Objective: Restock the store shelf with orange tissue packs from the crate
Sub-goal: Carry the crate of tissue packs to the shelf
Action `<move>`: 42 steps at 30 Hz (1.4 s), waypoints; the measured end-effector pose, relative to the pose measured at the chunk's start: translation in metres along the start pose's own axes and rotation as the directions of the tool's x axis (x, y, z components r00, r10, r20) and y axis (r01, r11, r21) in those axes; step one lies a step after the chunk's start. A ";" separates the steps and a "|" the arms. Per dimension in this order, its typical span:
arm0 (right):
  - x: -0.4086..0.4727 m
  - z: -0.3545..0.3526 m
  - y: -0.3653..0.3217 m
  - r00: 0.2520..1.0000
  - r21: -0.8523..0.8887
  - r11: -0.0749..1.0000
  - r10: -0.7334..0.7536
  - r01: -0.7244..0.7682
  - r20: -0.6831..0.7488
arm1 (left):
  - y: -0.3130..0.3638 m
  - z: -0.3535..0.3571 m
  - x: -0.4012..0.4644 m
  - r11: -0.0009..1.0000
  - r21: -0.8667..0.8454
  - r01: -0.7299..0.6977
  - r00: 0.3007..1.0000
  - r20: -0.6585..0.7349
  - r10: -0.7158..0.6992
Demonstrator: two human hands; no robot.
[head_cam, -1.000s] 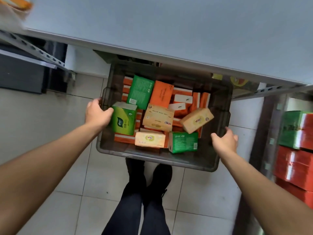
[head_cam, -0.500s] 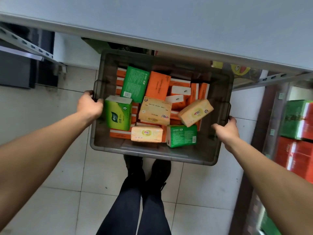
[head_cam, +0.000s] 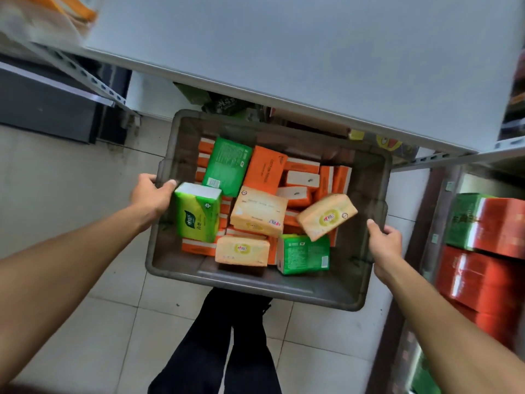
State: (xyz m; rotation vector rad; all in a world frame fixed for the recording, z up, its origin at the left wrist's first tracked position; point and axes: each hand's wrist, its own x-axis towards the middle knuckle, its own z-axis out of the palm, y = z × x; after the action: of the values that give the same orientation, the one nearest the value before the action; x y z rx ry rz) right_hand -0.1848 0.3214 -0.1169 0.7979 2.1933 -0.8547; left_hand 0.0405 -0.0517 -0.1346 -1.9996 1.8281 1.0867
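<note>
Your left hand (head_cam: pixel 150 194) is curling over the left rim of the crate (head_cam: pixel 255 285), thumb inside and fingers wrapped round the edge. Your right hand (head_cam: pixel 386 245) is gripping the right rim the same way. The crate looks like it is hanging in the air above your shoes, with only your two hands holding it.

Inside the crate, the orange tissue packs (head_cam: pixel 265 170) are sitting mostly at the back and underneath. Green packs (head_cam: pixel 228 163) and pale yellow packs (head_cam: pixel 258 211) are lying loose on top of them.

Here is what could go wrong. The crate is looking tipped, and one yellow pack near the right rim is leaning up high. If you are tilting more, it could slide out. The grey shelf (head_cam: pixel 312 52) is just above the crate's far rim, so lifting could bump it and shake your grip.
</note>
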 end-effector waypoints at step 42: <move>-0.513 -0.076 -0.151 0.793 -0.079 0.840 -0.470 0.536 0.387 | -0.191 -0.405 -0.399 0.572 -0.818 0.064 0.785 -0.313 -0.535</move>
State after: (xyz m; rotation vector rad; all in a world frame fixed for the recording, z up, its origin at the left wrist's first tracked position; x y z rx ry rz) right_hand -0.0075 0.1336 0.3574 -0.0629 2.1323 -0.9376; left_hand 0.3855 0.0444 0.3462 -3.2872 1.0876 1.4586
